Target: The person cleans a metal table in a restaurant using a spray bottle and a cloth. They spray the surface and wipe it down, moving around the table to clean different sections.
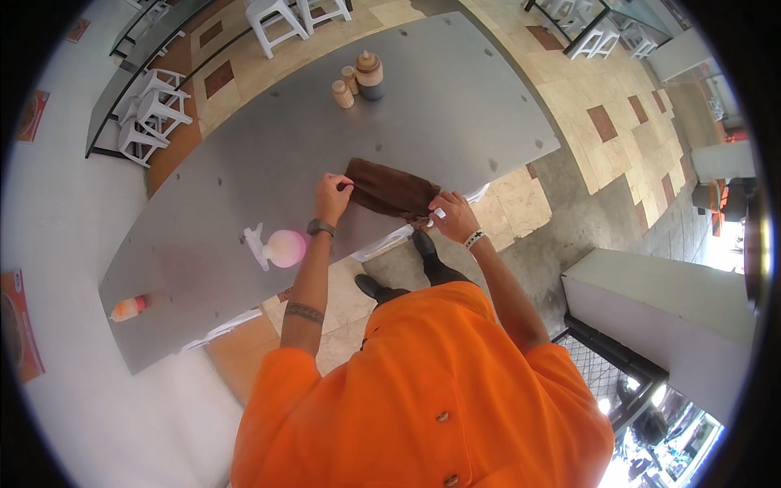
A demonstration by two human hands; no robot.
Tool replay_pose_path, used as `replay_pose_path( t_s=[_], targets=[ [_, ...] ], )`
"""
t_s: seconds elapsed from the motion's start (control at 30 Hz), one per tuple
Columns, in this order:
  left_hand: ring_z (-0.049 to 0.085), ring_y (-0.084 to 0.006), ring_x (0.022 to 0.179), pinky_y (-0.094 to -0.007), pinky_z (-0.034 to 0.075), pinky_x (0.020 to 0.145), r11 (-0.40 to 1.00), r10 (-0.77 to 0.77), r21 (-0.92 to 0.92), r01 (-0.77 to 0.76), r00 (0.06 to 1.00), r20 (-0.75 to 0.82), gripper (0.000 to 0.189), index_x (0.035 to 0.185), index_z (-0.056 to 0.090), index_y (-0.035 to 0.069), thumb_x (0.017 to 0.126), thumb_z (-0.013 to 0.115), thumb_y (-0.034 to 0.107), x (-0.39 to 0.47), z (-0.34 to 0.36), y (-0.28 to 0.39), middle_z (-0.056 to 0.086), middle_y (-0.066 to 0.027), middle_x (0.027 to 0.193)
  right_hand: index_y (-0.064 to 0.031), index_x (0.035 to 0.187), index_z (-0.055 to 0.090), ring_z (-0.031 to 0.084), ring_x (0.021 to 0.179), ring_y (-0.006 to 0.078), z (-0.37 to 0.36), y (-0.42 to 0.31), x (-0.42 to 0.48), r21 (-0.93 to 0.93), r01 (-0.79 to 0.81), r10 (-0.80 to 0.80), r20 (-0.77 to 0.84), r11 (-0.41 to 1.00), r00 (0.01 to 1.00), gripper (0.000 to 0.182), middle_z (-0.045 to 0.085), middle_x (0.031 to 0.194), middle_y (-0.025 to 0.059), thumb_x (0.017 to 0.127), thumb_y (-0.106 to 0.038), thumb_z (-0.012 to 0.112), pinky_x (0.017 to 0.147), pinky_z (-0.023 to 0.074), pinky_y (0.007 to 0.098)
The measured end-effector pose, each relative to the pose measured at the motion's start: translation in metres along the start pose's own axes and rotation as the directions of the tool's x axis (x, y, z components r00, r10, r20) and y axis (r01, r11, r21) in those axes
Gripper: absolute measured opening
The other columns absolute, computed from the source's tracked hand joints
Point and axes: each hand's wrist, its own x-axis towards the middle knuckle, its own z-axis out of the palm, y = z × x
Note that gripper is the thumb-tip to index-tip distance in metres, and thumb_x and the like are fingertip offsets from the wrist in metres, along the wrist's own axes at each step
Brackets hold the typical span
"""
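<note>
A dark brown cloth (390, 189) is spread in a folded strip over the near part of a grey metal table (262, 152). Pinched in the fingers of my left hand (334, 194) is the cloth's left edge. My right hand (454, 216) grips its right end close to the table's front edge, and a small white piece (439, 213) shows at those fingers; I cannot tell what it is. Left of my left forearm, a spray bottle (285, 248) with pink liquid and a white trigger head lies on the tabletop.
Toward the far side stand a sauce squeeze bottle (370, 76) and two small shakers (343, 91). An orange-and-white squeeze bottle (128, 308) is near the table's left end. White plastic stools (160, 104) are under another table at left. A pale block-like counter (653, 305) stands at right.
</note>
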Motion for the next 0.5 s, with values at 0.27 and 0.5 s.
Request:
replay_pose_path(
  t_s=[0.27,0.5],
  targets=[
    [0.069,-0.0282,0.077,-0.0375,0.054,0.067,0.997,-0.022,-0.068,0.023,1.0,0.022,0.007,0.093,0.07,0.004,0.087,0.07,0.009,0.021,-0.007,0.044,0.069,-0.0128,0.087,-0.0103,0.088,0.068,0.058,0.103,0.0333,0.007,0.006,-0.004,-0.072,-0.043,0.04,-0.04,0.996,0.998,0.008,0.064,0.102,0.0103,0.082,-0.015,0.068,0.09,0.0485,0.0448],
    [0.068,-0.01,0.08,-0.028,0.057,0.067,0.815,-0.129,-0.567,0.12,0.991,0.025,0.004,0.096,0.065,-0.001,0.094,0.064,0.002,0.056,-0.012,0.043,0.068,-0.0061,0.088,-0.0061,0.087,0.066,0.062,0.091,0.0354,-0.053,0.007,0.05,0.232,-0.133,0.187,-0.227,0.964,0.956,0.006,0.063,0.091,0.0138,0.081,-0.008,0.065,0.083,0.0505,0.045]
  ],
)
